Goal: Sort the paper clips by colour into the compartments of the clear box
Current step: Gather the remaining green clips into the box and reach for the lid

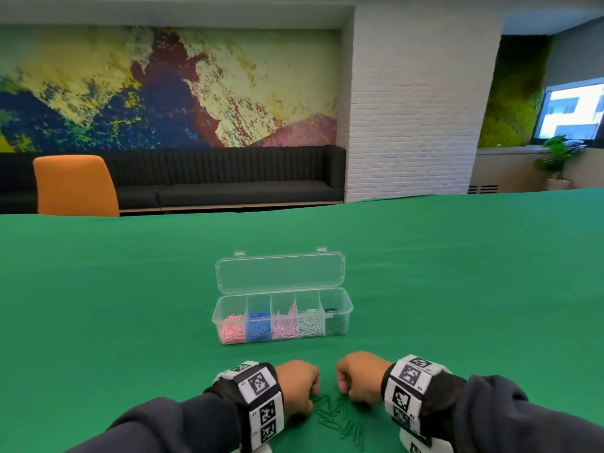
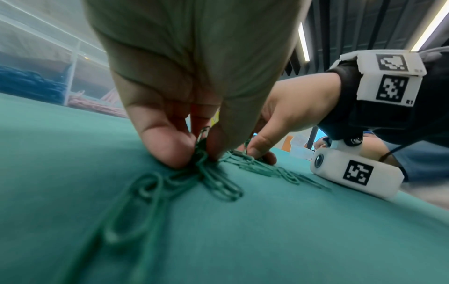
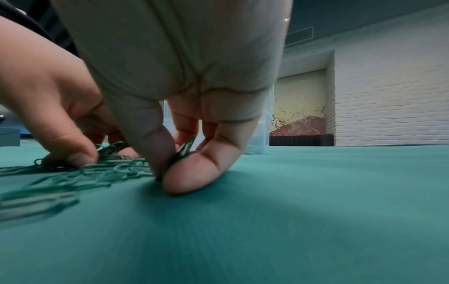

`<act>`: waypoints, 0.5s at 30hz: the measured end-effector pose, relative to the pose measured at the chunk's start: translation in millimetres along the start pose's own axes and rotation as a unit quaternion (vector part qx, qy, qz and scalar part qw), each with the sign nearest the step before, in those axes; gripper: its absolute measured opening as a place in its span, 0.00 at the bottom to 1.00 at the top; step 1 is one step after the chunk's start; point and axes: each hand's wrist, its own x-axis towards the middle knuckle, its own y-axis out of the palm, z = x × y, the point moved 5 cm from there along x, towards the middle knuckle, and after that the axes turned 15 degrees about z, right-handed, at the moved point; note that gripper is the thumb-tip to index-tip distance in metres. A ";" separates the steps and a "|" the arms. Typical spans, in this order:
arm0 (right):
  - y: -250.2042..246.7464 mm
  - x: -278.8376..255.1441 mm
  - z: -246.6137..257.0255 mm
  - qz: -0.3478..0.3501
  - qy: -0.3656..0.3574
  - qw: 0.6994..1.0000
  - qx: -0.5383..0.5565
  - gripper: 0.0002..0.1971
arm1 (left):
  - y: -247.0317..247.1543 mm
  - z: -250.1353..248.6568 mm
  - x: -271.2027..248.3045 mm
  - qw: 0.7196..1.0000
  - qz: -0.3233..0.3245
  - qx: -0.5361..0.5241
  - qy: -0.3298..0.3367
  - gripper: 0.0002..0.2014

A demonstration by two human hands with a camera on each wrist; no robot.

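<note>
From my head view, the fingertips of both the left hand (image 1: pixel 295 387) and right hand (image 1: pixel 359 376) are curling under, hiding what they are pinching. The green clips (image 1: pixel 340 420) are blending into the cloth; I am failing to count them. The box's (image 1: pixel 340 313) rightmost compartment is looking too dim to read.

The head view looked down at the table (image 1: pixel 425 273); both wrist views sat low, close, sharing the green clips (image 2: pixel 218 184).
</note>
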 end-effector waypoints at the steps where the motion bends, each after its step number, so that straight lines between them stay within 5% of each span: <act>1: -0.5 3.6 -1.2 0.010 0.000 1.000 0.002 0.17 | -0.7 -1.1 0.9 1.000 0.003 0.006 0.004 0.09; 6: -29.1 16.5 -7.8 0.022 -0.008 0.998 0.052 0.16 | -5.6 5.4 7.1 0.999 0.014 -0.008 0.030 0.06; 15: -139.7 34.6 -36.3 -0.175 -0.001 0.961 0.214 0.09 | -18.6 15.3 8.6 0.990 0.021 -0.124 0.064 0.06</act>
